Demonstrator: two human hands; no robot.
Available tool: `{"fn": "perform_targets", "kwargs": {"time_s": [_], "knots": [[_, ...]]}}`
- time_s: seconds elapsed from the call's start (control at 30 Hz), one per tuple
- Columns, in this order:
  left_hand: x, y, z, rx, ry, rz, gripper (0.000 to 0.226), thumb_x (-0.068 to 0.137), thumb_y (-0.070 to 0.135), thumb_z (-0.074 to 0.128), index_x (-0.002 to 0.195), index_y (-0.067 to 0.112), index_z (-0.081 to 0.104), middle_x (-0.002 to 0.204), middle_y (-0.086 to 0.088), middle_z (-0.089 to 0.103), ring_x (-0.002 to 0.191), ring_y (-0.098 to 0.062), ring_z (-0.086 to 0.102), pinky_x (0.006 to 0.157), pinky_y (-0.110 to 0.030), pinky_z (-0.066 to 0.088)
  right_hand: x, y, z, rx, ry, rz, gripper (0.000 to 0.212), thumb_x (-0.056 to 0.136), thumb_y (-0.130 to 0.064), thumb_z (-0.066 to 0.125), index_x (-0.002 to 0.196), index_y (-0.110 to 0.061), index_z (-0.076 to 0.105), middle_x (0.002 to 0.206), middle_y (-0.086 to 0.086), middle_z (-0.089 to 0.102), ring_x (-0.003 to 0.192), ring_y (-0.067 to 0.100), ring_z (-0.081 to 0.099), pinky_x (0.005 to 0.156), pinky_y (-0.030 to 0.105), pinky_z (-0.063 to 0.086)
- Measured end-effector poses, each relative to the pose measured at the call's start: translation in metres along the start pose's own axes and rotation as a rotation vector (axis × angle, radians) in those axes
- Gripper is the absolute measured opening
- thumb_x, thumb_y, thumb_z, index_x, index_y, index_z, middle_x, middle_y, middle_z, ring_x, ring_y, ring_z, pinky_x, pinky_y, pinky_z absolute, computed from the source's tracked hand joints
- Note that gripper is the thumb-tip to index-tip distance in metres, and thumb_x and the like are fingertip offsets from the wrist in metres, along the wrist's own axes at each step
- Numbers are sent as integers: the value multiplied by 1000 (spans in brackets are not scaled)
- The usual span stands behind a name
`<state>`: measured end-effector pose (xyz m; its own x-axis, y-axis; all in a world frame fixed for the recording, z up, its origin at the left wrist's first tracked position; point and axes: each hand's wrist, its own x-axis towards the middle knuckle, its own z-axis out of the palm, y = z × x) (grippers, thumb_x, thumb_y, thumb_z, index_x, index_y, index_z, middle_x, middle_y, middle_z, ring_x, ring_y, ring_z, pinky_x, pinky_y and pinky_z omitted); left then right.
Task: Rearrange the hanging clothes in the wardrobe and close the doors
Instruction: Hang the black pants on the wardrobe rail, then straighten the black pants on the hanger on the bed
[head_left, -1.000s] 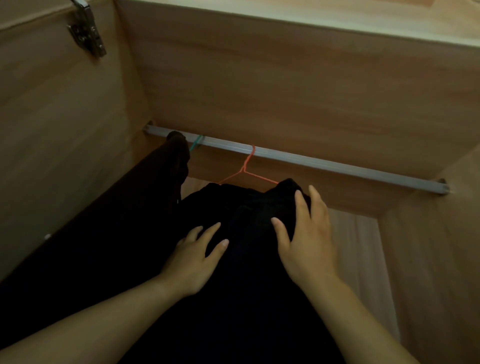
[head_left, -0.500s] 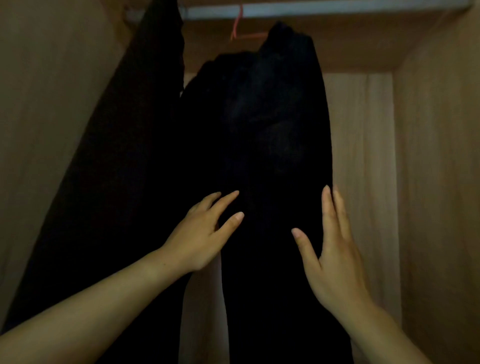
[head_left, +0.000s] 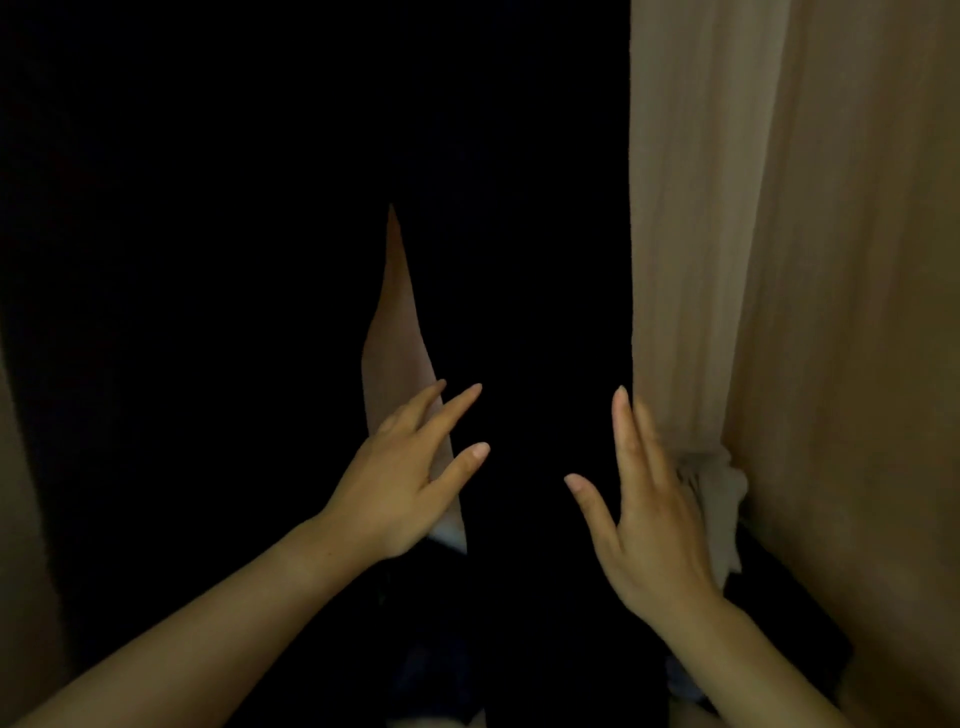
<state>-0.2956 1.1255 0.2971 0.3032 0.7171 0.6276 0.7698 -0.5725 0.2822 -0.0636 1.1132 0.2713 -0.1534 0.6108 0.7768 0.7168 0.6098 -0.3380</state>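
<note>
Two black garments hang inside the wardrobe and fill most of the view: one on the left (head_left: 182, 312) and one in the middle (head_left: 519, 234), with a narrow gap between them showing the pale back panel. My left hand (head_left: 410, 478) lies with straight fingers at the left edge of the middle garment, over the gap. My right hand (head_left: 644, 499) is flat, fingers straight, along that garment's right edge. The rail and hangers are out of view.
The wardrobe's wooden back panel (head_left: 691, 234) and right side wall (head_left: 857, 312) stand to the right. A crumpled pale cloth (head_left: 719, 493) lies low behind my right hand. Dark folded items (head_left: 779, 613) sit at the bottom.
The view has dropped from the rail down the garments. Both hands have slid down the middle black garment, staying flat on its two sides.
</note>
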Motion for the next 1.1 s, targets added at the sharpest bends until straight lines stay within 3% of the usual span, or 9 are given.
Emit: {"fn": "perform_targets", "kwargs": {"time_s": [0.07, 0.13, 0.2, 0.3, 0.5, 0.63, 0.77, 0.93, 1.1], "knots": [[-25, 2, 15, -24, -44, -13, 58, 83, 72, 17, 138, 59, 3, 155, 15, 9, 141, -4, 9, 114, -32, 19, -29, 3, 7, -58, 10, 15, 69, 91, -60, 26, 143, -45, -16, 155, -15, -6, 130, -20, -8, 95, -7, 5], [-51, 3, 29, 2, -82, -22, 62, 84, 71, 16, 142, 53, 5, 154, 13, 13, 140, -4, 10, 114, -34, 20, -61, 1, 12, -99, 1, 59, 69, 92, -58, 27, 145, -40, -13, 156, -17, -10, 133, -17, -9, 103, 1, 8], [-76, 3, 43, 75, -138, -22, 65, 85, 71, 12, 145, 48, 6, 156, 6, 16, 143, -12, 13, 114, -41, 23, -94, -4, 15, -138, -11, 113, 69, 92, -59, 27, 147, -36, -8, 156, -17, -10, 139, -7, -1, 107, 18, 22], [-112, 2, 57, 141, -232, 13, 67, 87, 70, 11, 147, 41, 15, 155, -1, 25, 142, -22, 22, 110, -52, 29, -150, -19, 17, -202, -69, 222, 68, 93, -59, 29, 150, -28, 9, 158, -9, 0, 143, 11, 13, 110, 34, 29], [-199, 29, 74, 47, -450, 150, 71, 85, 72, 17, 144, 35, 30, 150, -3, 35, 138, -27, 32, 106, -55, 32, -276, -86, 4, -392, -173, 491, 67, 93, -54, 37, 143, -9, 35, 152, 12, 29, 137, 28, 32, 105, 44, 38], [-256, 71, 93, -99, -598, 337, 67, 84, 65, 27, 139, 29, 43, 144, -4, 44, 130, -27, 42, 101, -52, 37, -362, -144, -19, -526, -184, 715, 65, 92, -55, 34, 138, -9, 42, 147, 13, 37, 132, 33, 40, 103, 46, 37], [-314, 131, 106, -240, -760, 489, 69, 83, 66, 24, 141, 33, 38, 147, 1, 39, 135, -21, 35, 108, -51, 30, -448, -210, -47, -613, -126, 1010, 66, 94, -58, 26, 134, -10, 46, 142, 13, 43, 127, 34, 44, 99, 48, 42], [-388, 222, 104, -359, -933, 772, 67, 83, 65, 25, 140, 32, 40, 145, 1, 41, 134, -20, 35, 108, -51, 29, -547, -303, -89, -718, 35, 1355, 62, 90, -54, 38, 133, -11, 48, 143, 11, 44, 129, 32, 42, 100, 52, 40], [-463, 319, 93, -459, -1008, 1038, 66, 83, 64, 29, 137, 29, 46, 141, -1, 47, 130, -20, 39, 106, -42, 30, -621, -387, -142, -823, 249, 1553, 69, 92, -59, 29, 131, -7, 51, 139, 14, 47, 127, 33, 45, 101, 49, 40]]}}
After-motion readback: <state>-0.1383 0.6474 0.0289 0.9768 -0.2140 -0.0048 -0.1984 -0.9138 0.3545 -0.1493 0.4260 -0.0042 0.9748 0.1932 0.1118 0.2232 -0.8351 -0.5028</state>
